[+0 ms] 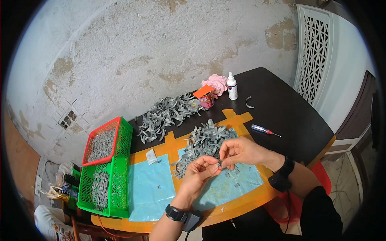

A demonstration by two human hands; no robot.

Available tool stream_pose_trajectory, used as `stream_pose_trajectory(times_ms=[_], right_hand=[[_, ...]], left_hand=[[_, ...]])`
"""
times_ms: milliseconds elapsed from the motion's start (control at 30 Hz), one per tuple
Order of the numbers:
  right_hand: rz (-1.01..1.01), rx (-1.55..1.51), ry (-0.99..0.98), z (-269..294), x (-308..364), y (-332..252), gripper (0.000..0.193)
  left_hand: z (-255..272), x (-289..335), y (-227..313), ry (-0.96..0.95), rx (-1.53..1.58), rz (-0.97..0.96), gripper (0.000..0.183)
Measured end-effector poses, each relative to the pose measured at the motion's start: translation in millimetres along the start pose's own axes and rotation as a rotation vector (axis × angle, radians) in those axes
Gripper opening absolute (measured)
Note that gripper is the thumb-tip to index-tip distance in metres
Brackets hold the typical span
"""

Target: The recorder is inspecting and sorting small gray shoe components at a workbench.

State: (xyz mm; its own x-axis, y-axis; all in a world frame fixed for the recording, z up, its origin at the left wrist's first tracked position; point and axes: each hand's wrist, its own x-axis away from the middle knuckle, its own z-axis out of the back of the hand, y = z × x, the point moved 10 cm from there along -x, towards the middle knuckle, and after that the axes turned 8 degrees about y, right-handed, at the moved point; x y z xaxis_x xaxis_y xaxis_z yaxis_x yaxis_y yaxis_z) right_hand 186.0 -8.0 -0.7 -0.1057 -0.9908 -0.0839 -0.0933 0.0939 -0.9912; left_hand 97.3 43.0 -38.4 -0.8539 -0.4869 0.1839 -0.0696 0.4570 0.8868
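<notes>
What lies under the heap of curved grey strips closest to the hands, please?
Light-blue plastic sheeting and flat orange tape show around the heap of curved grey strips, so it probably rests on them; the surface directly beneath is covered and cannot be seen.

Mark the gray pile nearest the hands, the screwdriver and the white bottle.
Gray pile (204,141): head view, middle of its strips.
Screwdriver (262,129): head view, on its handle.
White bottle (232,88): head view, on its body.

Left hand and right hand pinch a small piece near heaped grey strips
</notes>
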Motion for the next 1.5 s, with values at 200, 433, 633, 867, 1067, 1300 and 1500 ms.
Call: stream_pose_trajectory(times_ms=[200, 433, 633, 867, 1067, 1300, 1500], right_hand=[[-0.020, 0.015, -0.005, -1.8, -0.1, 2.2, 0.009], [-0.015, -0.047, 0.000, -0.5, -0.7, 5.8, 0.010], [0.014, -0.032, 0.002, -2.0, -2.5, 7.8, 0.015], [0.014, -0.002, 0.020, -1.7, -1.7, 7.5, 0.010], [0.020, 0.015, 0.017, 0.0, -2.0, 9.2, 0.010], [0.029, -0.006, 0.057, 1.3, -2.4, 4.9, 0.009], [0.047, 0.018, 0.048, -5.1, -2.6, 5.1, 0.008]], left_hand=[[-2.0, 0.8, 5.7, 0.008, 0.019, -0.048, 0.011], [-0.3, 0.2, 8.2, 0.013, 0.062, -0.059, 0.013], [-0.4, 1.7, 10.4, 0.055, 0.009, -0.098, 0.014], [3.6, 2.5, 15.4, 0.139, -0.112, -0.155, 0.014], [2.8, 2.5, 15.6, 0.138, -0.136, -0.163, 0.013], [0.3, 2.3, 15.7, 0.117, -0.102, -0.163, 0.012], [6.9, -1.2, 10.6, 0.126, -0.078, -0.098, 0.010]])
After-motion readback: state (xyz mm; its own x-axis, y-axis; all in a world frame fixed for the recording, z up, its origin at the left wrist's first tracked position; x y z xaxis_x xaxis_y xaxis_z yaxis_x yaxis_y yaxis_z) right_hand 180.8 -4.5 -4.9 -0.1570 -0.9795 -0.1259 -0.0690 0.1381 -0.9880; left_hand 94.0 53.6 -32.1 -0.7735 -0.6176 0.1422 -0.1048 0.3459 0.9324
